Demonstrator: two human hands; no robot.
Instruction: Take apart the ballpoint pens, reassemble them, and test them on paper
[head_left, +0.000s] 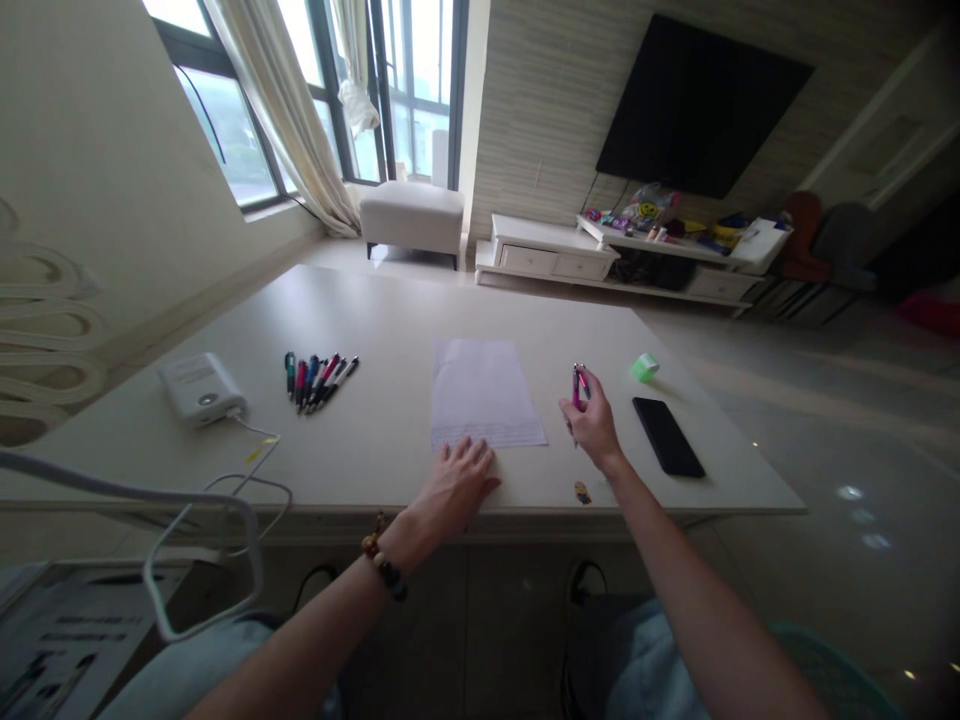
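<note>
A white sheet of paper (486, 390) lies in the middle of the white table, with lines of writing along its near edge. My left hand (459, 482) rests at that edge, fingers apart, fingertips touching the paper, nothing held. To the right of the sheet, my right hand (591, 415) is closed around pens, among them a pink pen (576, 388), held upright above the table. Several pens (319, 383) lie in a pile left of the paper.
A black phone (667, 437) and a green-and-white small object (644, 368) lie on the right. A small sticker (582, 492) is near the front edge. At left, a white device (202, 390) trails a white cable (259, 460).
</note>
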